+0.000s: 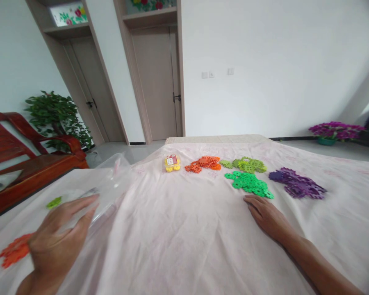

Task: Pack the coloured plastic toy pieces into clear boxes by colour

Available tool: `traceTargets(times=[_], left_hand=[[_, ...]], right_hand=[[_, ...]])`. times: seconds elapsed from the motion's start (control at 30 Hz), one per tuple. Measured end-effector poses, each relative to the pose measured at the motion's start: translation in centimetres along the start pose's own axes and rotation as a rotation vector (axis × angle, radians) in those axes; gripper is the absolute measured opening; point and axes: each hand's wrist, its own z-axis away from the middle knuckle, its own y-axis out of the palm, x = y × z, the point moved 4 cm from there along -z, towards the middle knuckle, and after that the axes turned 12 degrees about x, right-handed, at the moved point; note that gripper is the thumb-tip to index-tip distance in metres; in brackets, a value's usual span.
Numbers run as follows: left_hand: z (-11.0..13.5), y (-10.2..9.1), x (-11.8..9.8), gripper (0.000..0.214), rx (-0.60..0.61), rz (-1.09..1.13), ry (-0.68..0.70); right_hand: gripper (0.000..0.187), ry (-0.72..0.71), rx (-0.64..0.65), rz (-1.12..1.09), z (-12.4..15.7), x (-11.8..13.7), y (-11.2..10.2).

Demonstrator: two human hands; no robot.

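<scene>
My left hand (60,235) is at the lower left, its thumb and fingers closing on the edge of a clear plastic bag (115,180). The bag stands tilted above the cloth and is a little blurred. Beneath and beside this hand lie orange gear-shaped pieces (15,250) and a light green piece (54,202). My right hand (266,215) lies palm down on the cloth, its fingers loosely stretched out and holding nothing visible. Its fingertips are just in front of a pile of bright green gear-shaped pieces (249,182); whether they touch it I cannot tell.
A pinkish cloth (172,237) covers the table. Along its far part are a clear box of yellow pieces (172,163), an orange pile (204,163), a yellow-green pile (249,164) and a purple pile (299,184). A wooden bench (33,162) stands at the left.
</scene>
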Motion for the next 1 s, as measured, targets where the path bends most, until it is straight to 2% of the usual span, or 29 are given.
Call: traceTargets(times=[0.03,0.1,0.2,0.33,0.37,0.43,0.53,0.63,0.8,0.9,1.0], left_hand=[[-1.1,1.0,-2.0,0.025,-0.01,-0.009,0.065],[-3.0,4.3,-5.7,0.024,0.132,0.089,0.188],[-4.0,11.0,-10.2,0.024,0.302,0.24,0.346],[-2.2,20.6,-14.0,0.012,0.508,0.384,0.308],[-1.5,22.5,-14.7,0.009,0.56,0.416,0.28],[-0.1,25.1,-15.9,0.009,0.641,0.452,0.329],[0.9,26.3,-16.1,0.017,0.636,0.484,0.32],[1.3,26.2,-15.6,0.027,0.681,0.522,0.352],[1.5,26.2,-15.6,0.029,0.733,0.489,0.468],[1.5,26.4,-15.9,0.032,0.731,0.468,0.516],[1.3,26.3,-16.1,0.035,0.74,0.453,0.556]], right_hand=[[0.039,0.001,-0.001,0.003,0.0,0.1,-0.1],[0.039,-0.001,0.001,0.005,0.0,0.3,-0.2],[0.039,0.0,0.009,0.003,0.2,0.6,-0.4],[0.039,0.014,0.009,-0.006,0.4,1.0,-0.6],[0.039,0.019,0.007,-0.011,0.5,1.0,-0.7],[0.038,0.026,0.0,-0.023,0.6,1.0,-0.7],[0.036,0.026,-0.006,-0.039,0.6,1.0,-0.7],[0.035,0.033,-0.008,-0.046,0.5,1.1,-0.6],[0.036,0.05,-0.029,-0.088,0.5,0.9,-0.6],[0.053,0.039,-0.142,-0.211,0.6,1.1,-1.1],[0.07,-0.131,-0.215,-0.285,0.6,2.9,-1.9]])
